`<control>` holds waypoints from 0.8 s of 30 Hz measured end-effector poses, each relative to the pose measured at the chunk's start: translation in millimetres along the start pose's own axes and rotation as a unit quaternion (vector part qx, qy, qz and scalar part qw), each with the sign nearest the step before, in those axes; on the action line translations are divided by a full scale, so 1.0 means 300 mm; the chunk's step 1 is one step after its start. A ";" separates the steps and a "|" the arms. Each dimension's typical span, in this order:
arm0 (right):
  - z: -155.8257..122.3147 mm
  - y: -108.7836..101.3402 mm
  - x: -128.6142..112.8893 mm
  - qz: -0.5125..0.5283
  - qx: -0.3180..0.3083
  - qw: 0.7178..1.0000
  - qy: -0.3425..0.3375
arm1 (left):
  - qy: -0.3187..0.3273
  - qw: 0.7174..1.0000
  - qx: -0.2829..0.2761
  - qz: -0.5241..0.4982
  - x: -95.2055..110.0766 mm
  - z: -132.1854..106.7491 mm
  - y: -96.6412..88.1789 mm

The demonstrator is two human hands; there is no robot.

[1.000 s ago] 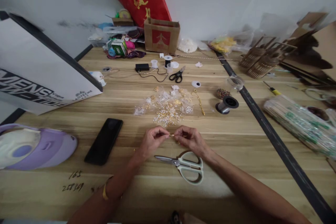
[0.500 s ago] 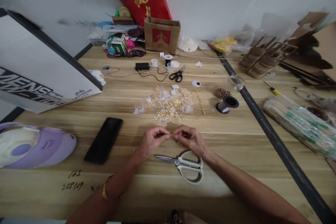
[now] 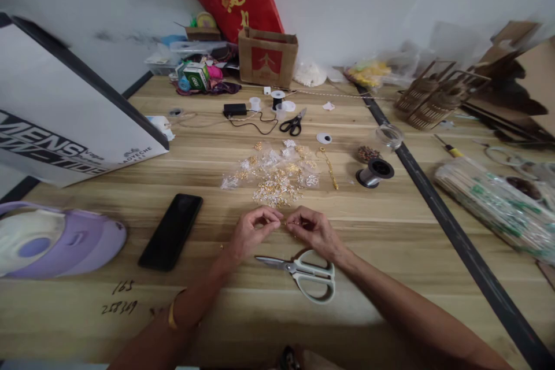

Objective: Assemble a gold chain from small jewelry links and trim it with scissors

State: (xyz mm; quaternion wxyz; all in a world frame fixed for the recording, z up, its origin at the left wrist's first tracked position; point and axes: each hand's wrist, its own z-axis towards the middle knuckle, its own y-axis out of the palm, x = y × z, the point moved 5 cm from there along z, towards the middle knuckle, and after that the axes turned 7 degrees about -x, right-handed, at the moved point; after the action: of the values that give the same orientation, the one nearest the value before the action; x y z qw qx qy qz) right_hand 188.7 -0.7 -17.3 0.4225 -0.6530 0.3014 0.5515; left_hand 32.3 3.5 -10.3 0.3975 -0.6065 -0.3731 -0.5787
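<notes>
My left hand (image 3: 256, 228) is closed in a pinch just in front of a pile of small gold and clear beads (image 3: 275, 188). Its fingertips almost meet those of my right hand (image 3: 314, 231), which is also pinched. A thin gold-coloured beaded piece (image 3: 296, 223) shows at my right fingers; most of it is hidden. What the left fingertips grip is too small to make out. Light-handled scissors (image 3: 310, 274) lie just below my hands. Past the pile are small clear bags of findings (image 3: 277, 157) and a gold chain (image 3: 330, 169).
On the left are a black phone (image 3: 171, 232) and a purple visor cap (image 3: 82, 240). Black scissors (image 3: 293, 122) lie farther back. A wire spool (image 3: 375, 173) and a heap of dark beads (image 3: 369, 154) stand right, before a black strip (image 3: 433, 202) and bagged sticks (image 3: 494, 205).
The fingertips have shifted very slightly, the left ones a touch to the right. Both hands stay pinched in nearly the same place, and nothing else has visibly moved.
</notes>
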 end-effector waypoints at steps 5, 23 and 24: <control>-0.004 0.006 -0.014 -0.039 -0.001 0.999 -0.030 | -0.040 0.999 -0.001 -0.033 -0.013 -0.007 0.015; -0.008 0.011 -0.034 -0.055 -0.006 0.998 -0.035 | -0.053 0.998 -0.024 -0.010 -0.011 -0.010 0.029; -0.008 0.010 -0.035 -0.058 -0.006 0.998 -0.037 | -0.052 0.998 -0.028 -0.012 -0.009 -0.009 0.028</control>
State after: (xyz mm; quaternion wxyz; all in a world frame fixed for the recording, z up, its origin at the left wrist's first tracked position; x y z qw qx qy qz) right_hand 185.1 -4.8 -7.7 0.4613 -0.6508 0.2438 0.5516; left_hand 38.8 -2.5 -13.5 0.3533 -0.6419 -0.3843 -0.5617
